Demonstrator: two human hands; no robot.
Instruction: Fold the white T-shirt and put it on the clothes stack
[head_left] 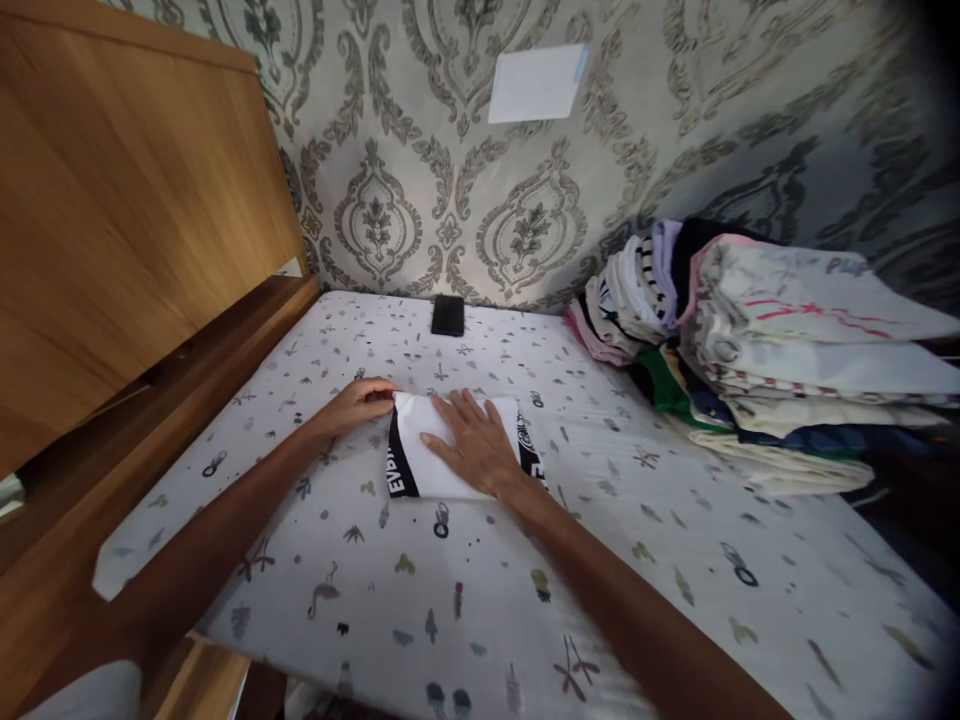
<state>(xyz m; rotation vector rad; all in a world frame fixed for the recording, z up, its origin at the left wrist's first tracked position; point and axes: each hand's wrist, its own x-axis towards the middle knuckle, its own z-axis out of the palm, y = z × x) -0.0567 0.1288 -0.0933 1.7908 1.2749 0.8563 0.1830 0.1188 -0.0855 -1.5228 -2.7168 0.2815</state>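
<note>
One folded garment, on the patterned sheet at six o'clock from a black object, is pressed by the right hand with fingers spread, apparently to keep it flat, and, at ten o'clock, is pinched by the left hand, presumably for steadying.

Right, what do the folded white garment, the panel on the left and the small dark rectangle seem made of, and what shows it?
Folded white garment: likely soft, matt cloth; it lies folded, without shine.
Panel: wood or laminate, satin; streaky brown grain shows.
Small dark rectangle: perhaps plastic or glass; smooth, detail too small to tell.
</note>
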